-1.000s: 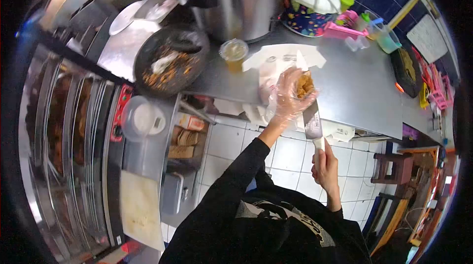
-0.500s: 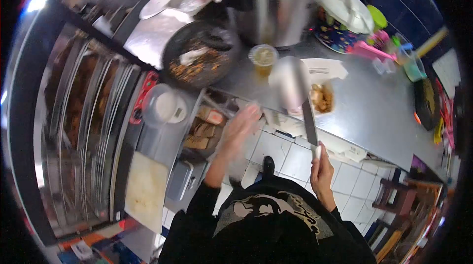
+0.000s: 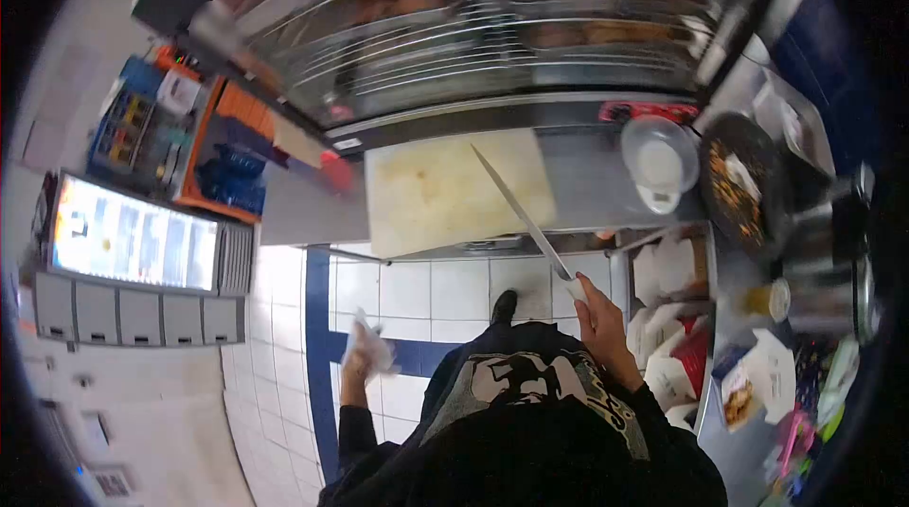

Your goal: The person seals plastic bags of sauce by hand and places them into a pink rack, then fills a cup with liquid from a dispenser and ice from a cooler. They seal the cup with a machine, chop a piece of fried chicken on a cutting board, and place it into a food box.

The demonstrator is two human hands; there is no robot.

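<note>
A long knife (image 3: 523, 215) with a white handle is in my right hand (image 3: 604, 325), its fingers closed round the grip. The blade points up and to the left, its tip over the white cutting board (image 3: 454, 185). Out to the left, above the tiled floor, is my left hand (image 3: 362, 360). Thin translucent plastic, like a loose disposable glove, covers its fingers. Blur and the plastic hide how those fingers are held. The board's surface shows faint brownish stains.
Behind the board stands a glass display cabinet (image 3: 492, 62) with trays of food. To the right are a scale with a clear bowl (image 3: 658, 166), a dark pan (image 3: 743, 180), an open food box (image 3: 743, 393) and a drink cup (image 3: 767, 301). A lit fridge (image 3: 133, 237) stands left.
My view has swung left, from the steel counter to the cutting board and cabinet. The knife stays in my right hand, now over the board. My left hand has moved away from the counter.
</note>
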